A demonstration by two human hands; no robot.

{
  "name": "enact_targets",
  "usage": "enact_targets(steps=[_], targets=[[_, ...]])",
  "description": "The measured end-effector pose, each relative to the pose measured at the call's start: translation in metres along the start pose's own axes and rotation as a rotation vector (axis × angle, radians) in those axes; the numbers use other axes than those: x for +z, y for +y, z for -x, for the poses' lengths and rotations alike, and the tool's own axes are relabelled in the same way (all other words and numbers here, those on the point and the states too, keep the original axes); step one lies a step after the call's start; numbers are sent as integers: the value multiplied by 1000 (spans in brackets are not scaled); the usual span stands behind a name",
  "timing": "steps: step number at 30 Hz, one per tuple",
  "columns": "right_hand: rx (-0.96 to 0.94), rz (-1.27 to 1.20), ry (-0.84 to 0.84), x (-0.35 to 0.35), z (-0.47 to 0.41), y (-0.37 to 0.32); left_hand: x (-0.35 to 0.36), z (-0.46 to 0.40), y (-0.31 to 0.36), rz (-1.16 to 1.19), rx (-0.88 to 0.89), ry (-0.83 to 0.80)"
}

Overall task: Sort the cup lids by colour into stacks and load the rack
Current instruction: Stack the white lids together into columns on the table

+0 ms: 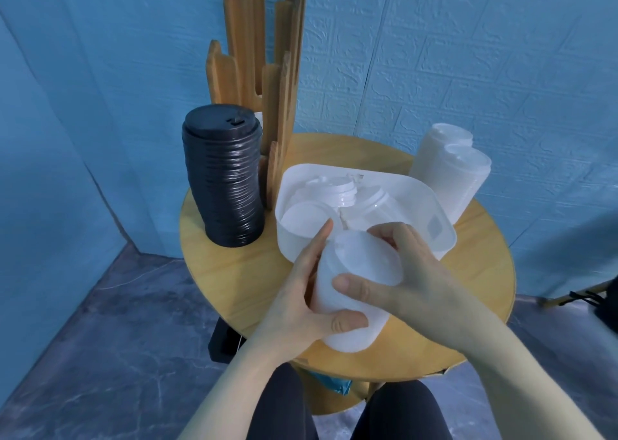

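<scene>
Left hand (309, 301): wrapped around the lower part of a stack of white lids (354, 292), over the table's near edge.
Right hand (398, 272): grips the same stack near its top.
Bin (431, 205): white, just behind the hands, loose white lids inside.
Black lid stack (222, 178): upright, left on the table.
White stacks (451, 172): leaning behind the bin, right.
Rack (267, 71): wooden, at the back.
Table (485, 272): round, wooden.
Room: blue wall (468, 55), grey floor (117, 339).
</scene>
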State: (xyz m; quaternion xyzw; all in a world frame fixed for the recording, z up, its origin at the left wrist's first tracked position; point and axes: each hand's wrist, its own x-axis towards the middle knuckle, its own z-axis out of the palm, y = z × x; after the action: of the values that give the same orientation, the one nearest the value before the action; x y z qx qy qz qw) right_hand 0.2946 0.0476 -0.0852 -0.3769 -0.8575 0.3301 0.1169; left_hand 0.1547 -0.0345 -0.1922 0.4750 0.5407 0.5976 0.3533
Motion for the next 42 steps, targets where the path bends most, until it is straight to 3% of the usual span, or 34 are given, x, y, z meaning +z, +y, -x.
enact_targets(steps=[4, 7, 14, 17, 22, 27, 30, 36, 42], targets=[[4, -482, -51, -10, -5, 14, 0, 0, 0, 9, 6, -4], [26, -627, -4, -18, -11, 29, 0, 0, 0, -4, 17, 0], [-13, -750, 53, -25, -16, 47, 0, -2, 0, -3, 8, -9], [-139, -766, 20, -26, -20, 47, 1, -4, 0, -12, 25, 4], [-264, -702, -191, -24, -21, 40, 0, -3, 0, 5, 18, 10], [-304, -857, -161, -30, -13, 52, 1, -2, 2, 27, 8, 31], [-319, -742, -117, -41, -12, 66, 1, -2, 3, 30, -1, 22], [-261, -176, 152, -60, -31, 66, 2, -2, 5, 38, 9, 22], [-179, -86, -21, -41, -75, 53, 0, -3, 3, 48, 2, 14]])
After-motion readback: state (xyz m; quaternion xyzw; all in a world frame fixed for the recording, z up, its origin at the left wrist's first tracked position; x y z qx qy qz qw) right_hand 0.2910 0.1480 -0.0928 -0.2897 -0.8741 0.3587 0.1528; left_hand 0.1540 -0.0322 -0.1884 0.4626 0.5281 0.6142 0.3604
